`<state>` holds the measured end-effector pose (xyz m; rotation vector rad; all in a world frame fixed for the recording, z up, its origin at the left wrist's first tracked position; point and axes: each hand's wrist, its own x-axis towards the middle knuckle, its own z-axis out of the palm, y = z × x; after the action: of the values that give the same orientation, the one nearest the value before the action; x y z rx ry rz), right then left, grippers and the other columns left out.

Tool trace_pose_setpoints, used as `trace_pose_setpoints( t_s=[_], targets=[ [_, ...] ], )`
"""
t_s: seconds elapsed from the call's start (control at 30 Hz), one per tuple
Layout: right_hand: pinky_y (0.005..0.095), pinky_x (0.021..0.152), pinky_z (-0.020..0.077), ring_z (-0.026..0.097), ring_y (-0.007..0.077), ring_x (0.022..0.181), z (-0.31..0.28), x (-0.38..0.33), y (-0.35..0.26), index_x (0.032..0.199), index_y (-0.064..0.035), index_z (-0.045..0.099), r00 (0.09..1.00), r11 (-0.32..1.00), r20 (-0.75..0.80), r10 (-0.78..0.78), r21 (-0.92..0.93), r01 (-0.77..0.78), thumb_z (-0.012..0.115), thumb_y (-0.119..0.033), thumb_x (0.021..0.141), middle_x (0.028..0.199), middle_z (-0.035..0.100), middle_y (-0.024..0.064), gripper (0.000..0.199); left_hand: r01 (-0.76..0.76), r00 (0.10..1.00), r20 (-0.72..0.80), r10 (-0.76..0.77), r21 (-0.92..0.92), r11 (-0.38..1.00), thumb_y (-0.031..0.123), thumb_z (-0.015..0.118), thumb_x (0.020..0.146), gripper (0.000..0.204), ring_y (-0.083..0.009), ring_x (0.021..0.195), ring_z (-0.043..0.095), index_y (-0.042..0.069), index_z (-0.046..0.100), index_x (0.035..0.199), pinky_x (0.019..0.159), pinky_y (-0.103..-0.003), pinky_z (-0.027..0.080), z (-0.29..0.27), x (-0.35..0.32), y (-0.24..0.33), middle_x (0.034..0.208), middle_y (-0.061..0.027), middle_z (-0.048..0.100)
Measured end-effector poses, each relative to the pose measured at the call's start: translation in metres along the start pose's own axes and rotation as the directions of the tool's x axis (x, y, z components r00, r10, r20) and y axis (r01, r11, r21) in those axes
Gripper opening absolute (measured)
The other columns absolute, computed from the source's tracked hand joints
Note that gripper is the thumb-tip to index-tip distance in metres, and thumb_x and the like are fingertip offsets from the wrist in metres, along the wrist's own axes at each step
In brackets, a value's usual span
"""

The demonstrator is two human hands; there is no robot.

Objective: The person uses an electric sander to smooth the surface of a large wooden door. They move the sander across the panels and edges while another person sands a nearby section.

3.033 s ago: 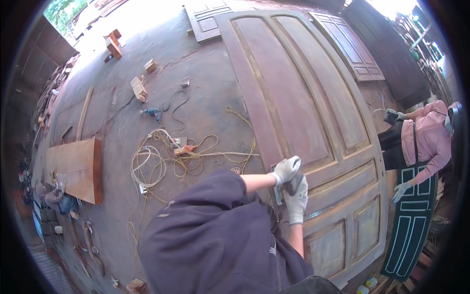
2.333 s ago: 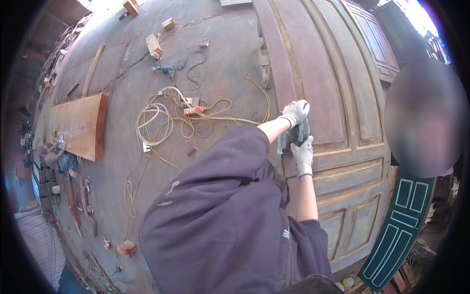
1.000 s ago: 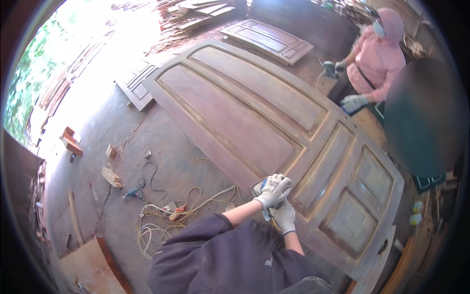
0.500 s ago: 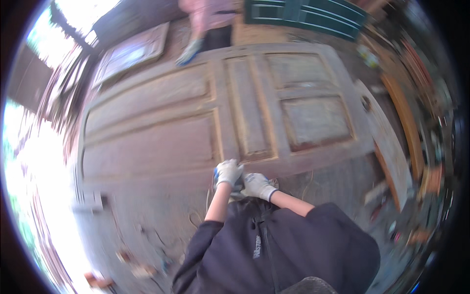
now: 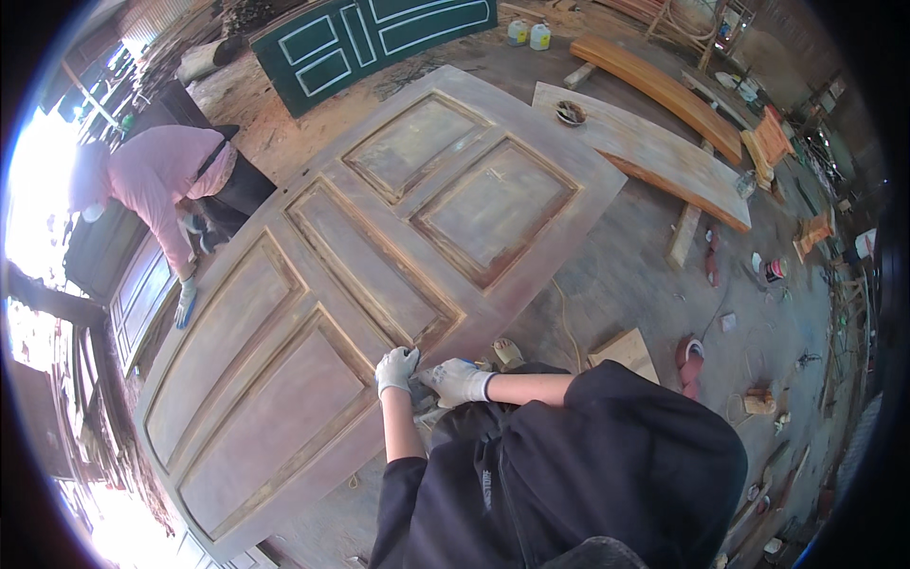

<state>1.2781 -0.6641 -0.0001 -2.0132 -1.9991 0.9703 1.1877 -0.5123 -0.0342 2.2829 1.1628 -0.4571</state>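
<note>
A large wooden panelled door point(image 5: 379, 270) lies flat in front of me, brown with paler worn mouldings round its panels. My left hand point(image 5: 396, 370), in a white glove, is closed at the door's near edge, by the lower end of the narrow middle panel. Just right of it, my right hand point(image 5: 457, 382), also gloved, has its fingers curled in toward the left hand. Something greyish shows low between the two hands, mostly hidden by the gloves, and I cannot make out what it is.
Across the door a person in pink point(image 5: 171, 180) bends with a gloved hand point(image 5: 186, 303) at its far edge. A green door point(image 5: 332, 57) stands behind. To the right lie a pale plank point(image 5: 654, 156) with a small bowl point(image 5: 570, 114), an orange-brown board point(image 5: 664, 90) and a wooden block point(image 5: 626, 356).
My view has swung right, so the door now slants and more floor and planks show. Both hands stay together at the door's near edge. The person in pink now appears farther left.
</note>
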Motion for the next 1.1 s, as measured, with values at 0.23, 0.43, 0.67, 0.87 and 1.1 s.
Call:
trace_pose_setpoints(
  t_s=[0.23,0.43,0.67,0.87,1.1],
  targets=[
    [0.049,0.084,0.0554,0.07,0.0371,0.098,-0.01,-0.001,0.006,0.131,-0.0099,0.056,0.995,0.99,-0.024,0.095,0.107,-0.092,0.068,-0.02,0.076,0.107,0.072,0.0187,0.057,-0.075,0.997,-0.004,0.075,-0.034,0.997,0.054,0.053,0.09,0.051,-0.0361,0.107,0.067,0.01,0.076,0.103,0.093,-0.047,0.051,-0.004,0.022,0.008,0.108,-0.0172,0.072],
    [0.0474,0.08,0.0571,0.072,0.0359,0.095,-0.022,0.0,0.012,0.114,-0.0026,0.062,0.987,0.995,-0.142,0.071,0.077,-0.061,0.067,-0.018,0.075,0.103,0.073,0.0196,0.042,-0.104,0.989,0.095,0.115,-0.119,0.987,0.054,0.055,0.09,0.049,-0.0355,0.107,0.067,0.011,0.076,0.103,0.093,-0.046,0.051,-0.009,0.05,0.009,0.108,-0.0169,0.073],
    [0.0498,0.072,0.0567,0.072,0.0371,0.087,-0.031,-0.007,0.014,0.121,-0.0076,0.059,0.98,0.992,-0.158,0.117,0.066,-0.107,0.07,-0.019,0.073,0.092,0.073,0.0169,0.05,-0.245,0.956,0.093,0.277,-0.263,0.933,0.049,0.058,0.093,0.049,-0.0358,0.103,0.067,0.006,0.071,0.113,0.09,-0.044,0.05,0.006,0.068,0.004,0.104,-0.019,0.072],
    [0.0462,0.074,0.0573,0.072,0.0358,0.091,-0.021,-0.017,0.02,0.108,-0.0046,0.067,0.976,0.985,-0.153,0.153,0.105,-0.138,0.074,-0.018,0.066,0.096,0.073,0.0166,0.045,-0.257,0.945,0.115,0.306,-0.32,0.912,0.046,0.059,0.093,0.046,-0.0317,0.088,0.071,0.003,0.073,0.102,0.078,-0.042,0.052,0.011,0.046,0.024,0.091,-0.0175,0.074],
    [0.0443,0.07,0.0579,0.073,0.0327,0.088,-0.02,-0.011,0.024,0.098,-0.0066,0.074,0.985,0.99,-0.133,0.11,-0.074,-0.121,0.075,-0.02,0.065,0.092,0.074,0.0139,0.036,-0.292,0.946,0.07,0.315,-0.231,0.928,0.041,0.06,0.092,0.04,-0.0323,0.091,0.07,0.005,0.073,0.104,0.079,-0.044,0.052,0.02,0.047,0.019,0.096,-0.0173,0.074]
  ],
)
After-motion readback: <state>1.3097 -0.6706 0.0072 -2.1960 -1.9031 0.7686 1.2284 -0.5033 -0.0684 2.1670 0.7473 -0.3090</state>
